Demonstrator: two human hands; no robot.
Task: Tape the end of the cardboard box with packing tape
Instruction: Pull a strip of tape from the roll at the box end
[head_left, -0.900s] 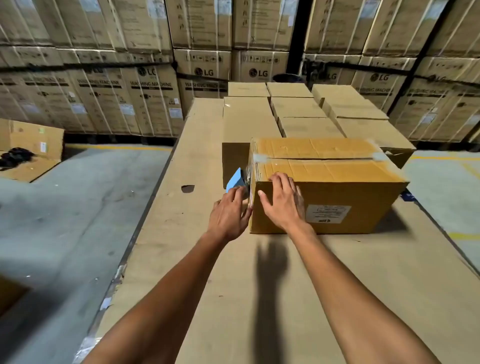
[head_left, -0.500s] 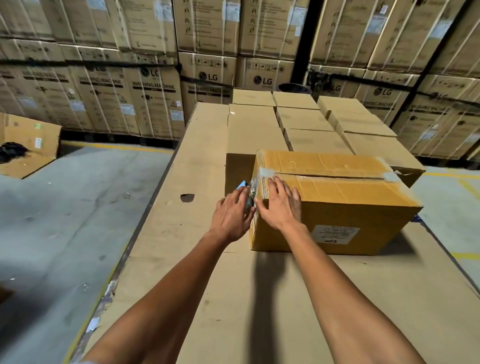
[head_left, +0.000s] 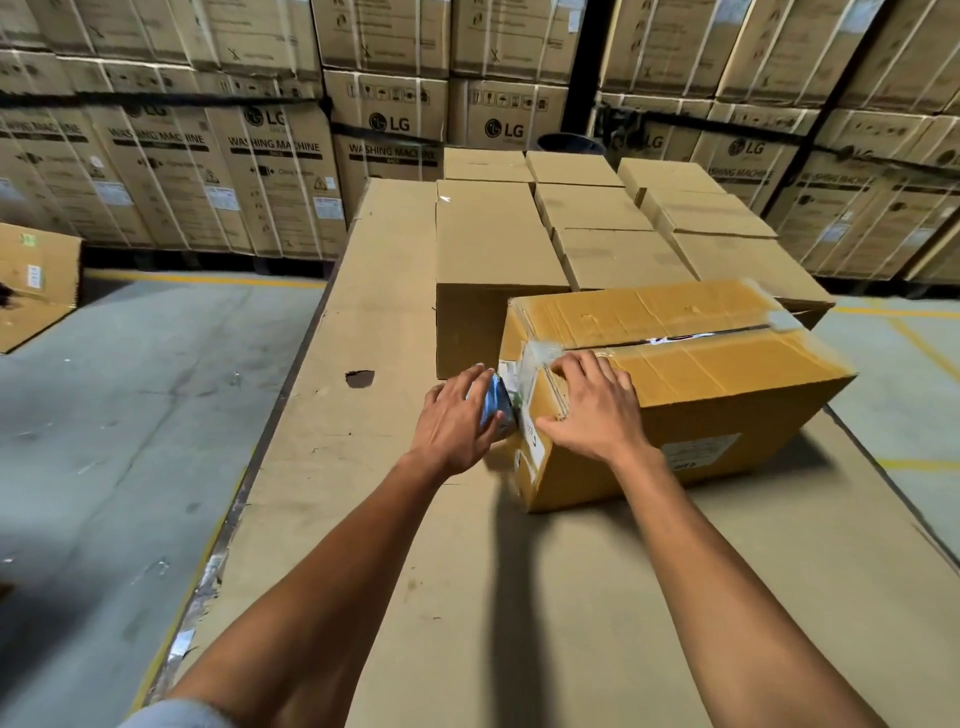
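A brown cardboard box (head_left: 717, 384) lies on a cardboard-covered worktop (head_left: 519, 597), turned a little so its left end faces me. Clear packing tape (head_left: 540, 358) runs along its top seam and folds over the left end. My left hand (head_left: 457, 421) grips a blue tape dispenser (head_left: 493, 405) pressed against that left end. My right hand (head_left: 592, 410) lies flat over the box's near left corner, fingers spread on the top and the taped edge. The roll inside the dispenser is mostly hidden by my left hand.
Several plain closed cartons (head_left: 587, 223) sit in rows just behind the box. Tall stacks of LG washing machine cartons (head_left: 270, 171) wall the back. The concrete floor (head_left: 114, 415) drops off at the worktop's left edge, with an open carton (head_left: 36, 280) at far left.
The box has rotated, its left end swinging toward me. My left hand has carried the dispenser down the left end, and my right hand has shifted onto the near corner. The camera has moved closer.
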